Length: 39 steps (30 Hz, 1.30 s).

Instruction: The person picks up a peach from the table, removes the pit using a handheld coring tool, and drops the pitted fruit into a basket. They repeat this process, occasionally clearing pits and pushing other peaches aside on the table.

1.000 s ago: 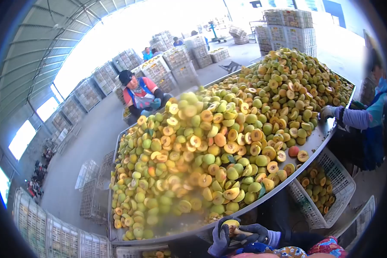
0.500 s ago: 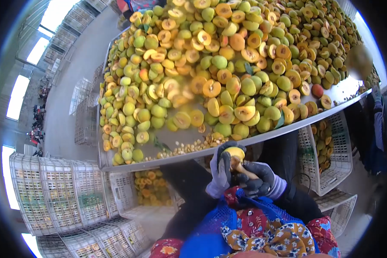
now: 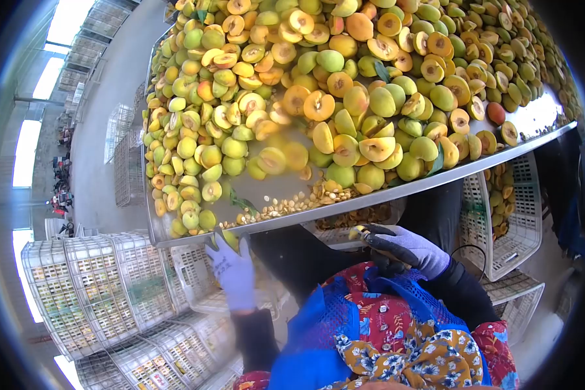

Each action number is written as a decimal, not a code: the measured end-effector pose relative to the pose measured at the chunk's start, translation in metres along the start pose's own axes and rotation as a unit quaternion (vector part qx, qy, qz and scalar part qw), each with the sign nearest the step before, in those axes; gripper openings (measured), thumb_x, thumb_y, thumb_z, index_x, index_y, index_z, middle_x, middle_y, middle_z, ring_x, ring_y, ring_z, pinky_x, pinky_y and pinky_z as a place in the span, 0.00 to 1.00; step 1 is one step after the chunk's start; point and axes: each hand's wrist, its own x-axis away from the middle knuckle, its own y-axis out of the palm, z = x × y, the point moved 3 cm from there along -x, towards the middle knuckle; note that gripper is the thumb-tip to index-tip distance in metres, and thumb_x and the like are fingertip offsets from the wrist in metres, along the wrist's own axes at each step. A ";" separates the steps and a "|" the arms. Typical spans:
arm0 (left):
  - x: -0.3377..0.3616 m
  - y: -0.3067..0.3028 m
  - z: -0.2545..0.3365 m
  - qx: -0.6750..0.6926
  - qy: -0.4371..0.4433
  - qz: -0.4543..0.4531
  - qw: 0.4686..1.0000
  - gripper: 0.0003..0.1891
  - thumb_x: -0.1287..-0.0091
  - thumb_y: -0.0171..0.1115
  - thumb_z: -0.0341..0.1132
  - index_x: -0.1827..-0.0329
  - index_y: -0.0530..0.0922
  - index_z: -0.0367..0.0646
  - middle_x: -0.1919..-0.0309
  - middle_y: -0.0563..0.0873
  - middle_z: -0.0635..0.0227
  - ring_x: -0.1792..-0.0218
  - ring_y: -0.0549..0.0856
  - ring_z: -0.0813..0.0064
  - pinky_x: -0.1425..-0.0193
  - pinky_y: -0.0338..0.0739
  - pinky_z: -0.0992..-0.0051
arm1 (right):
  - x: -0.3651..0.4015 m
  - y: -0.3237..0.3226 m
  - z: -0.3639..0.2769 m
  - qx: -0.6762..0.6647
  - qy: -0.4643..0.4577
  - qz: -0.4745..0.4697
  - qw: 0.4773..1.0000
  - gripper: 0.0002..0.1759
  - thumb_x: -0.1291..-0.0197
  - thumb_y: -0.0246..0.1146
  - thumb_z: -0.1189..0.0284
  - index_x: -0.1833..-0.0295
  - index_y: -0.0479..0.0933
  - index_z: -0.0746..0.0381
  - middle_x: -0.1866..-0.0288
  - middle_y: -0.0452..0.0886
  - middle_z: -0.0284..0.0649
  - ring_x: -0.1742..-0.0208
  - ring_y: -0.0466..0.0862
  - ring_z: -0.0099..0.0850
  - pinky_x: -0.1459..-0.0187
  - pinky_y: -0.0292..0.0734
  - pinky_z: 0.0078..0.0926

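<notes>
My left hand [image 3: 233, 268], in a grey-lilac glove, is stretched out at the table's front edge, blurred by motion, with its fingers round a yellow-green fruit piece [image 3: 227, 239]. Below the table's edge, near my chest, my right hand [image 3: 406, 250] in a dark-palmed glove is closed round a wooden-handled tool [image 3: 396, 257]. A small yellowish bit shows at the tool's tip. Beyond both hands, halved and whole yellow-green fruits [image 3: 320, 106] are heaped on the metal table [image 3: 370, 195]. Loose pits [image 3: 286, 205] lie along its front edge.
Stacked white plastic crates [image 3: 78, 292] stand at the left. An open crate [image 3: 195, 270] is below my left hand. Another crate [image 3: 523, 214] with fruit halves stands at the right under the table. Part of a person in dark clothing [image 3: 562, 195] shows at the far right.
My left hand has parted from my right and moved left with a fruit piece. My right hand still holds the tool and has moved slightly right and up. The view has shifted a little.
</notes>
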 end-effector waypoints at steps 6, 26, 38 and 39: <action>-0.099 0.027 0.088 0.013 0.208 0.053 0.977 0.30 0.35 0.66 0.42 0.31 0.70 0.43 0.36 0.71 0.44 0.37 0.72 0.45 0.35 0.70 0.54 | -0.024 -0.010 0.020 0.283 -0.078 0.053 0.955 0.21 0.26 0.54 0.60 0.36 0.70 0.61 0.68 0.77 0.37 0.72 0.76 0.27 0.70 0.72 0.26; 0.032 0.007 0.152 0.583 0.189 -0.259 0.747 0.21 0.31 0.63 0.36 0.40 0.73 0.33 0.49 0.81 0.55 0.50 0.83 0.63 0.45 0.78 0.67 | 0.016 0.044 -0.022 0.543 -0.295 0.207 0.758 0.15 0.31 0.59 0.67 0.56 0.66 0.69 0.80 0.76 0.49 0.78 0.81 0.48 0.79 0.73 0.42; 0.054 0.017 0.172 0.520 0.105 -0.179 0.829 0.16 0.21 0.46 0.35 0.44 0.79 0.35 0.58 0.86 0.50 0.56 0.86 0.60 0.49 0.78 0.65 | 0.008 0.030 0.006 0.575 -0.325 0.135 0.739 0.12 0.28 0.52 0.72 0.51 0.71 0.73 0.66 0.73 0.57 0.68 0.79 0.49 0.70 0.73 0.47; 0.053 0.023 0.173 0.518 0.114 -0.191 0.826 0.16 0.21 0.46 0.35 0.43 0.79 0.36 0.58 0.86 0.50 0.55 0.87 0.60 0.48 0.78 0.65 | 0.007 0.026 0.008 0.527 -0.297 0.142 0.783 0.12 0.28 0.52 0.72 0.49 0.71 0.73 0.64 0.72 0.57 0.67 0.79 0.49 0.69 0.73 0.47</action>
